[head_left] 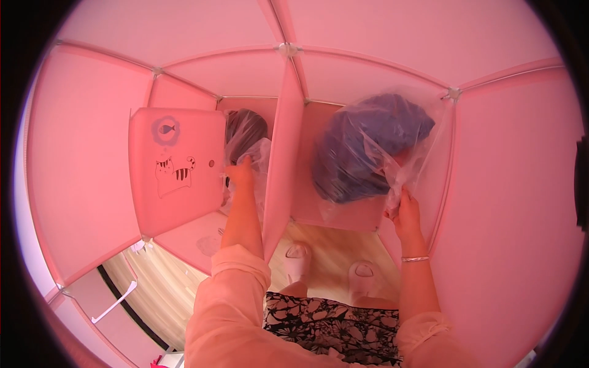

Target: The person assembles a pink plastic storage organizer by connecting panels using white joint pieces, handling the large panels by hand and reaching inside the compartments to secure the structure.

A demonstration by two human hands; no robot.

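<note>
Right hand (408, 216): fingers (405, 197) closed on the gathered neck of a clear plastic bag (375, 144); thumb uppermost.

Left hand (240, 176): fingers bent, touching a second plastic bag (262, 161); whether they grip it cannot be told, the fingertips being partly hidden.

Clear plastic bag: large, rumpled, filled with a dark blue bundle (353, 162), apparently soft; lies in the right-hand compartment (310, 202), its neck toward the person.

Second plastic bag: see-through, in the left-hand compartment, holding a dark, striped bundle (243, 130); lower part partly behind the left hand and forearm.

Partition (284, 141): one, upright, pink, between the two bags.

Door panel (178, 184): one, pink, beside the left-hand compartment; bears a line-drawn striped cat, a fish in a thought bubble above it, and a small round mark near the edge toward the left hand.

Outer panels (509, 178): pink, joined by thin metal rods with pale corner connectors (453, 94).

Bracelet (415, 259): one, slim, on the right wrist.

Sleeves (224, 300): two, pinkish, ending below the elbows.

Patterned garment (331, 322): dark and pale, on the person's lap area.

Slippers (362, 276): two, pinkish, on a wood-look floor (325, 239).
</note>
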